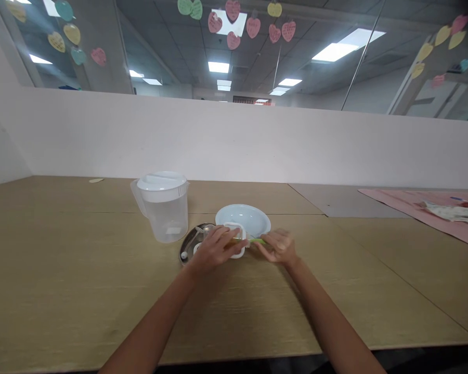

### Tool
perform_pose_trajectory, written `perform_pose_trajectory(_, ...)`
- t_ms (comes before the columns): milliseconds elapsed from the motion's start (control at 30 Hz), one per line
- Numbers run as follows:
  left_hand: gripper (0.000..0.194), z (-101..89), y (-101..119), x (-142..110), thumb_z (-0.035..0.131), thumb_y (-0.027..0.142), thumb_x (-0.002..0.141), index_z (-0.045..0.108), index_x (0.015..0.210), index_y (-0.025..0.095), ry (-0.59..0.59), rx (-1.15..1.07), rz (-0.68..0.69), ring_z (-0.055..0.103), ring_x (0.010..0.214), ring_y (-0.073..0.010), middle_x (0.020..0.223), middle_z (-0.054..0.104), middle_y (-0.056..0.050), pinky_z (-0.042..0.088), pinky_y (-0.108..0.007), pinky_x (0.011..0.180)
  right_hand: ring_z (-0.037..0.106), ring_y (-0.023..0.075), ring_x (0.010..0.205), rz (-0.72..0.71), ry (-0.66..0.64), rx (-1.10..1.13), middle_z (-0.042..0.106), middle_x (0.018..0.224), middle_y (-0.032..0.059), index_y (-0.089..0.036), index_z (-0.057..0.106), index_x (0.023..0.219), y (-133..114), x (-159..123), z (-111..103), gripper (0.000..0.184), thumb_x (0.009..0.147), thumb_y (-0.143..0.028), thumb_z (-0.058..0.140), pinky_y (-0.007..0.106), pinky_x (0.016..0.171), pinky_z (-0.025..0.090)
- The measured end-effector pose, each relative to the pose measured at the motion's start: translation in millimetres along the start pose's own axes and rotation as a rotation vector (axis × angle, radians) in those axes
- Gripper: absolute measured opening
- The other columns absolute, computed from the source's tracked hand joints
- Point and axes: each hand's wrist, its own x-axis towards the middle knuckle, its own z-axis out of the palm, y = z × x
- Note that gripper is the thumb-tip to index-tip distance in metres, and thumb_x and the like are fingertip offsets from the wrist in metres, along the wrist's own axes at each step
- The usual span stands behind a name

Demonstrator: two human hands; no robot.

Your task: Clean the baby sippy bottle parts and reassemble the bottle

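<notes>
My left hand (pixel 218 246) is closed around a small clear container with a white rim (pixel 239 253), tipped on its side so that its mouth faces right. In my right hand (pixel 280 246), slightly blurred, is a thin bright green stick (pixel 257 240). The stick's left end reaches into the container's mouth; what is on that end cannot be made out. Directly behind my hands sits a pale, shallow bowl (pixel 242 210). A round metal tray (pixel 184 244) lies partly under my left hand and holds small white and clear pieces.
To the left of the tray stands a clear lidded pitcher (pixel 166 210). A pink cloth (pixel 405 202) at the far right carries white fabric (pixel 454 213). A white wall (pixel 234 140) rises behind the wooden table (pixel 81 291). A flat, pale scrap (pixel 96 180) lies near the wall.
</notes>
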Motion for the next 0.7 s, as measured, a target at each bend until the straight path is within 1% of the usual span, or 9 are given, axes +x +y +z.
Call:
perform_pose_trajectory(67,0.032,-2.2,1,2,0.045,0.022,0.09,0.057,0.115,0.037,0.005,-0.019,-0.034,0.052,0.11,-0.02,0.119,0.059,-0.003,0.039,-0.043,0.097,0.038,0.008,0.043,0.027,0.022,-0.036,0.05,0.043,-0.0009,-0.017,0.058,0.053,0,1,-1,0.031,0.081,-0.031,0.055,0.024,0.049,0.024)
perform_pose_trajectory(200,0.033,-6.2,-3,3,0.046,0.022,0.089,0.057,0.117,0.036,0.093,0.019,-0.18,0.05,0.113,-0.0229,0.125,0.056,-0.006,0.037,-0.046,0.098,0.039,0.0082,0.043,0.193,0.04,-0.153,0.049,0.041,-0.0009,-0.017,0.056,0.05,16,-6,-3,0.035,0.082,-0.03,0.054,0.024,0.049,0.025)
perform_pose_trajectory(300,0.035,-5.4,-8,2,0.046,0.02,0.088,0.057,0.118,0.034,0.047,0.088,-0.205,0.05,0.112,-0.0249,0.125,0.056,-0.007,0.037,-0.047,0.097,0.041,0.0089,0.043,0.342,0.014,-0.213,0.051,0.042,0.0003,-0.017,0.056,0.048,29,-16,-1,0.039,0.083,-0.032,0.051,0.024,0.048,0.023)
perform_pose_trajectory(367,0.034,-3.8,-12,0,0.047,0.02,0.088,0.057,0.118,0.032,0.027,0.136,-0.22,0.05,0.111,-0.0264,0.123,0.057,-0.008,0.037,-0.047,0.095,0.044,0.0099,0.044,0.513,0.033,-0.26,0.054,0.045,0.0019,-0.016,0.058,0.05,34,-20,2,0.041,0.085,-0.035,0.047,0.024,0.048,0.023)
perform_pose_trajectory(467,0.033,-1.4,-18,-3,0.048,0.021,0.087,0.057,0.118,0.031,0.068,0.156,-0.279,0.05,0.111,-0.0273,0.122,0.057,-0.008,0.037,-0.047,0.095,0.048,0.0127,0.048,0.849,0.031,-0.309,0.06,0.053,0.0051,-0.016,0.066,0.062,38,-23,7,0.044,0.086,-0.043,0.042,0.024,0.049,0.023)
perform_pose_trajectory(533,0.034,-0.2,-19,-3,0.05,0.025,0.087,0.055,0.12,0.029,0.123,0.12,-0.357,0.051,0.111,-0.0269,0.123,0.057,-0.009,0.037,-0.045,0.095,0.051,0.0148,0.051,1.054,-0.075,-0.307,0.063,0.059,0.0066,-0.015,0.068,0.078,41,-23,9,0.045,0.087,-0.047,0.038,0.025,0.05,0.024)
perform_pose_trajectory(600,0.041,0.6,-16,-2,0.053,0.033,0.085,0.05,0.125,0.024,0.2,0.043,-0.474,0.052,0.109,-0.026,0.12,0.058,-0.01,0.039,-0.042,0.094,0.054,0.0165,0.057,1.196,-0.235,-0.283,0.064,0.065,0.0074,-0.014,0.066,0.094,43,-23,10,0.047,0.089,-0.047,0.033,0.025,0.054,0.028)
perform_pose_trajectory(667,0.053,1.1,-7,1,0.056,0.041,0.082,0.043,0.13,0.02,0.281,-0.076,-0.604,0.055,0.105,-0.0246,0.117,0.059,-0.011,0.042,-0.038,0.091,0.058,0.0177,0.066,1.266,-0.373,-0.256,0.066,0.076,0.0091,-0.013,0.061,0.108,44,-23,11,0.046,0.091,-0.042,0.029,0.026,0.058,0.032)
perform_pose_trajectory(700,0.059,1.1,0,3,0.057,0.043,0.081,0.039,0.132,0.019,0.31,-0.149,-0.664,0.056,0.103,-0.0238,0.116,0.059,-0.011,0.044,-0.037,0.089,0.06,0.0181,0.071,1.273,-0.44,-0.245,0.067,0.081,0.0105,-0.012,0.058,0.112,44,-23,12,0.045,0.092,-0.039,0.028,0.026,0.06,0.033)
